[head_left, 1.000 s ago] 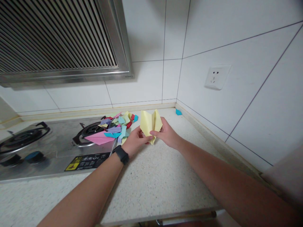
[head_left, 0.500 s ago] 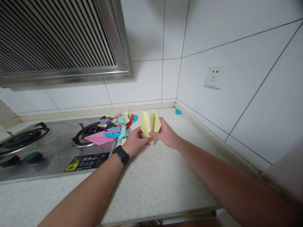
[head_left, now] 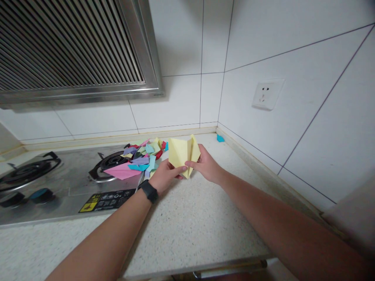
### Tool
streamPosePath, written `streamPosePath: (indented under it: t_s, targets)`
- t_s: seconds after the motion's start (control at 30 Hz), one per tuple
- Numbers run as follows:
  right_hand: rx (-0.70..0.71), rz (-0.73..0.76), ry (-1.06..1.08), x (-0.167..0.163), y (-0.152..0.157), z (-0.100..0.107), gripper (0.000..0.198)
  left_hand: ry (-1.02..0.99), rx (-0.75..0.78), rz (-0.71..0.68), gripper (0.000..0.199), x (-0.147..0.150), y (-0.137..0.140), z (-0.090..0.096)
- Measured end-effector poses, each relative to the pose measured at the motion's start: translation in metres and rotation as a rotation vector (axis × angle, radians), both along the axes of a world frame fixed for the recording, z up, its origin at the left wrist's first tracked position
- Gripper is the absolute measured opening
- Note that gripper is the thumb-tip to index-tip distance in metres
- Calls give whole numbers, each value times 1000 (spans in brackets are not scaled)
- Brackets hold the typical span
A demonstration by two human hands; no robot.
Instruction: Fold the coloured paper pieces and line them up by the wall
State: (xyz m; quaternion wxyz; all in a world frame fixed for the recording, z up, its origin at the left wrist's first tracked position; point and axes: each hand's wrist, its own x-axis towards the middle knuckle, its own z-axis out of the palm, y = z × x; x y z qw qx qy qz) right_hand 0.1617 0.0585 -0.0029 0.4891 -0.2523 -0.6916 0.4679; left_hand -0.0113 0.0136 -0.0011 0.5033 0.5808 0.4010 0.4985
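Note:
A yellow paper plane (head_left: pixel 179 150) is held above the speckled countertop, its folded wings spread and its narrow point toward me. My left hand (head_left: pixel 166 173), with a black watch on the wrist, pinches its left side, thumb near the centre fold. On the other side my right hand (head_left: pixel 206 166) grips it with the thumb across the fold, the fingers partly behind the paper. Just left of my left hand lies a heap of folded paper pieces (head_left: pixel 142 160) in pink, purple, blue, green, yellow and red.
The heap overlaps the right edge of the gas stove (head_left: pixel 73 195) and its burner (head_left: pixel 113 160). One small blue paper piece (head_left: pixel 220 138) lies in the back corner of the countertop (head_left: pixel 199 230). A range hood (head_left: pixel 88 47) hangs above, and a socket (head_left: pixel 268 94) is on the right wall.
The left wing of the yellow paper plane has opened outward to the left and lies flatter. My left hand has shifted slightly left and up with it; the right hand has hardly moved.

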Motion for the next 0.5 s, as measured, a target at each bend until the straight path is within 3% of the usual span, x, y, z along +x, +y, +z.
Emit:
streamPosePath:
  t_s: [0.5]
  targets:
    - [-6, -57, -17, 1, 6, -5, 56, -49, 11, -51, 39, 1, 3, -8]
